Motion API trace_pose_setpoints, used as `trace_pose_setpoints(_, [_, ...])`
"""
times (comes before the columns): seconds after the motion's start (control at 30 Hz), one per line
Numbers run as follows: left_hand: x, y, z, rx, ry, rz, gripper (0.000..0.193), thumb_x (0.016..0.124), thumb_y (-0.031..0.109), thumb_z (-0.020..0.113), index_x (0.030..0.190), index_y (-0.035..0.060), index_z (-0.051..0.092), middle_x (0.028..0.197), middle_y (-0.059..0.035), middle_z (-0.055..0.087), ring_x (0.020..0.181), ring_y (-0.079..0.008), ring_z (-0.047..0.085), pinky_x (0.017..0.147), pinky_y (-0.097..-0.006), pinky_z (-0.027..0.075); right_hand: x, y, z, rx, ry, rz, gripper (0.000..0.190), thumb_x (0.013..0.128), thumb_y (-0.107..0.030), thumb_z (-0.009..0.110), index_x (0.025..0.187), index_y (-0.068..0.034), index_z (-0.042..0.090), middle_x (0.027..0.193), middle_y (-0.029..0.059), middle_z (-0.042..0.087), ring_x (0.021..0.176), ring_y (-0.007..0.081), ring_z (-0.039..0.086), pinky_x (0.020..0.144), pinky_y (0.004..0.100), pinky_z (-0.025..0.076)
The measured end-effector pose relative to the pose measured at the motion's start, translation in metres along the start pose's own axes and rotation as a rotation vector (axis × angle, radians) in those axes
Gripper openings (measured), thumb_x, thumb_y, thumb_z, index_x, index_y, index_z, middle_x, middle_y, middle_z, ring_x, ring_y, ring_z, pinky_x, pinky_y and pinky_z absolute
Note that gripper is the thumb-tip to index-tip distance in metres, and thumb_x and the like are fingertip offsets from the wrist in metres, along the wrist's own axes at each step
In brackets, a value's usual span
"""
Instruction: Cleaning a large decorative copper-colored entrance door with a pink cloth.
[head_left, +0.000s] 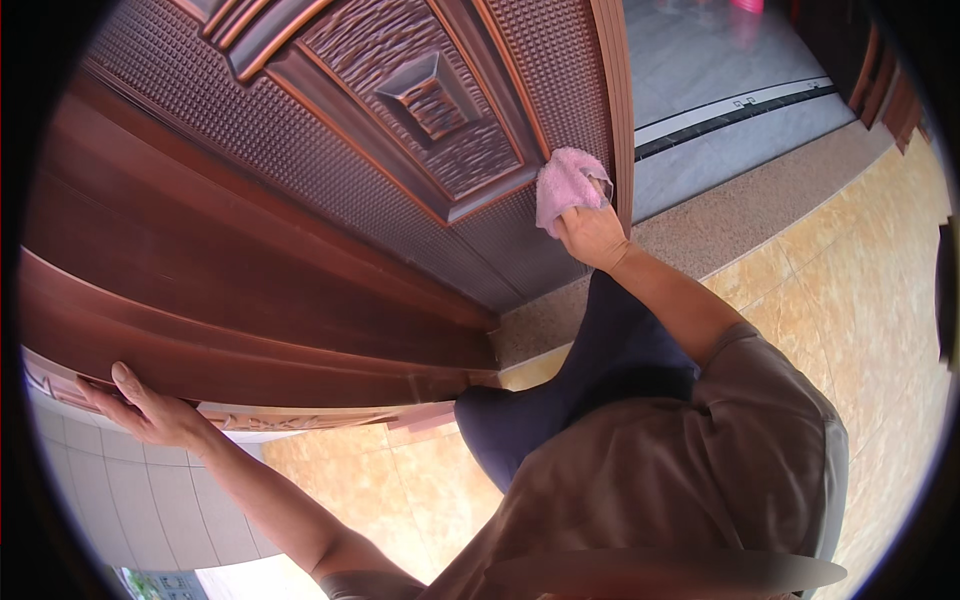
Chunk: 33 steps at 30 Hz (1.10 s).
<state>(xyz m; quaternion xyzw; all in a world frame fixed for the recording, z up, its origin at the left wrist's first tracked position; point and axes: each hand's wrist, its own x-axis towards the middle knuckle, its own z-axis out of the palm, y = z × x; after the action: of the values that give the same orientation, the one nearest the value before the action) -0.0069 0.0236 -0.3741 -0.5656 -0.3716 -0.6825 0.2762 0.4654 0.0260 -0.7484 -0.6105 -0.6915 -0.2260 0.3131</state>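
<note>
A pink fluffy cloth (568, 187) is bunched in my right hand (595, 234). The cloth lies against the lower part of a dark brown embossed door panel (480, 135), close to its outer edge. Part of my fingers is hidden by the cloth. Far to the left, my left hand (150, 416) rests with fingers spread on the outer edge of the reddish-brown door frame (225, 330). Nothing shows in that hand. A raised rectangular block (433, 97) stands out from the textured panel above the cloth.
A speckled stone threshold (739, 210) runs below the doorway. Beyond it lies a grey marble floor (720, 60) with a dark patterned border and a pink object (748, 4). Yellowish floor tiles (847, 262) surround me. Grey wall tiles (142, 495) are at lower left.
</note>
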Motion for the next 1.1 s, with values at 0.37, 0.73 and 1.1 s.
trace_pose_setpoints(0.37, [-0.010, -0.019, -0.017, 0.155, -0.055, 0.265, 0.060, 0.107, 0.037, 0.058, 0.154, 0.0026, 0.046, 0.155, -0.0194, 0.049, 0.142, -0.0327, 0.048, 0.115, -0.0411, 0.042, 0.230, -0.002, -0.120, -0.033, 0.472, -0.241, 0.021, 0.086, -0.018, 0.067, 0.098, -0.001, 0.063, 0.088, 0.0195, 0.066, 0.080, 0.0362, 0.068, 0.069, 0.0468, 0.054])
trace_pose_setpoints(0.73, [-0.257, 0.009, -0.086, 0.342, -0.396, 0.141, 0.051, 0.105, 0.016, 0.054, 0.154, 0.0073, 0.044, 0.160, -0.0249, 0.035, 0.149, -0.0441, 0.035, 0.121, -0.0638, 0.030, 0.104, -0.002, -0.048, -0.115, 0.073, -0.244, 0.043, 0.084, -0.021, 0.062, 0.120, 0.003, 0.065, 0.124, 0.0181, 0.064, 0.112, 0.0323, 0.061, 0.097, 0.0441, 0.048])
trace_pose_setpoints(1.1, [-0.478, 0.035, -0.172, -0.061, -1.229, -0.507, 0.033, 0.093, 0.016, 0.067, 0.123, 0.0038, 0.071, 0.142, -0.0230, 0.060, 0.137, -0.0454, 0.051, 0.115, -0.0584, 0.037, 0.227, -0.022, -0.119, -0.026, 0.473, -0.203, 0.070, 0.079, -0.031, 0.072, 0.131, 0.012, 0.055, 0.143, 0.0287, 0.046, 0.135, 0.0461, 0.043, 0.108, 0.0552, 0.036])
